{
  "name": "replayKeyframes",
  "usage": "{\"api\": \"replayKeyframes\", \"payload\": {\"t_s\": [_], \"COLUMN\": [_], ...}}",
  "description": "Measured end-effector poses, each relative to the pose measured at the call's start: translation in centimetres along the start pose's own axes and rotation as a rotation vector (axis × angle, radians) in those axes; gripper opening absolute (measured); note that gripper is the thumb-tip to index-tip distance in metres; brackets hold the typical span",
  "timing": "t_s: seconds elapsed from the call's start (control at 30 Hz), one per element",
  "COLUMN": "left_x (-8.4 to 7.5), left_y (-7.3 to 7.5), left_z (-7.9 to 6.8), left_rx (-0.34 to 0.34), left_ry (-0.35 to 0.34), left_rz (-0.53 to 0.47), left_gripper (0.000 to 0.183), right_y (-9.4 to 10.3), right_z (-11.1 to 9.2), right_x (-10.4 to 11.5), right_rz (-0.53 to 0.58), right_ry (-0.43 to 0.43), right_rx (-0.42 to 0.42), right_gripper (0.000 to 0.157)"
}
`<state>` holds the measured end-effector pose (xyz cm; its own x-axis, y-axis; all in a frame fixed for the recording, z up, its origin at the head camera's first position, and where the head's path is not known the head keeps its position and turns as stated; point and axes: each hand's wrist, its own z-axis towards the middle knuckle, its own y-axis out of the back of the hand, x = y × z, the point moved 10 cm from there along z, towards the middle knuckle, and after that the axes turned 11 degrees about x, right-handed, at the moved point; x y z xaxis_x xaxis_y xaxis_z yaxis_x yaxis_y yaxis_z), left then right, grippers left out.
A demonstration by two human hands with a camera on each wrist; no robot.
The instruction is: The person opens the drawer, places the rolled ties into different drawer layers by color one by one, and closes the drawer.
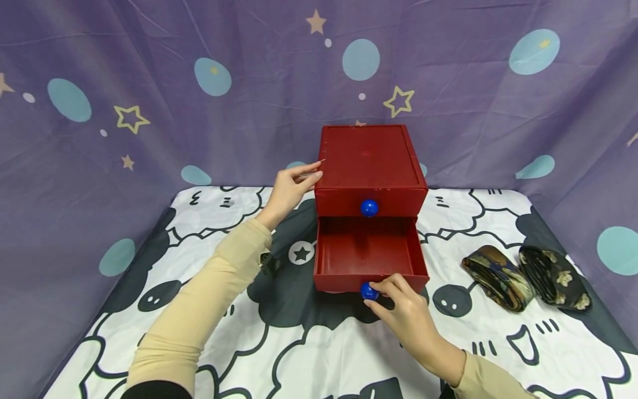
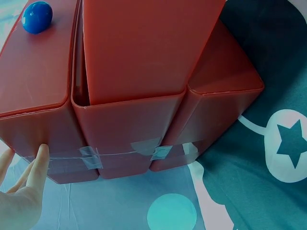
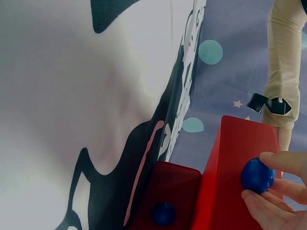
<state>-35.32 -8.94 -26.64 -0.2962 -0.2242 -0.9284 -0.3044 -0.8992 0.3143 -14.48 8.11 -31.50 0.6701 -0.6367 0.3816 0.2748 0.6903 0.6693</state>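
Observation:
A red drawer cabinet (image 1: 369,158) stands at the back of the table. Its middle drawer (image 1: 334,282) is pulled out toward me, and the red floor inside it shows. My right hand (image 1: 406,313) pinches that drawer's blue knob (image 3: 257,176) between thumb and fingers. At the cabinet's upper left side, my left hand (image 1: 289,191) touches the wall with fairly straight fingers, also seen against the side in the left wrist view. The top drawer, with its own blue knob (image 1: 369,208), is closed. Below the pulled-out one, a further blue knob (image 3: 163,213) appears in the right wrist view.
Two folded patterned cloths, one brownish (image 1: 498,278) and one black with pale flowers (image 1: 555,277), lie on the right of the table. A black-and-white cartoon cloth (image 1: 329,349) covers the table. Close behind the cabinet hangs a purple curtain (image 1: 279,66).

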Motion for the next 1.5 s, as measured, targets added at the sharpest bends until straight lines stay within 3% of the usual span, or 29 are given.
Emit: {"api": "replayKeyframes", "payload": {"t_s": [0.5,0.63,1.07,1.33,1.43,1.5], "left_x": [0.3,0.4,-0.1,-1.6,-1.1,-0.5], "left_y": [0.0,0.0,0.0,-0.4,-0.3,-0.1], "left_z": [0.2,0.2,0.0,-0.8,-0.5,-0.2], "left_rx": [0.0,-0.002,0.006,0.014,0.012,0.009], "left_ry": [-0.007,-0.006,0.003,0.02,0.016,0.011], "left_rz": [-0.005,-0.011,-0.003,-0.015,-0.028,-0.03], "left_gripper": [0.035,0.035,0.035,0.035,0.035,0.035], "right_y": [0.1,0.1,0.5,2.3,3.0,3.3], "right_z": [0.0,0.0,0.3,-0.1,-0.3,-0.4], "right_x": [-0.1,-0.3,-1.2,-1.2,-1.5,-1.7], "right_rz": [0.024,0.038,0.027,-0.01,-0.053,-0.073], "right_ry": [-0.005,-0.024,-0.092,-0.021,-0.014,-0.015], "right_rx": [0.059,0.108,0.275,0.272,0.276,0.285], "right_gripper": [0.032,0.023,0.026,0.027,0.018,0.019]}}
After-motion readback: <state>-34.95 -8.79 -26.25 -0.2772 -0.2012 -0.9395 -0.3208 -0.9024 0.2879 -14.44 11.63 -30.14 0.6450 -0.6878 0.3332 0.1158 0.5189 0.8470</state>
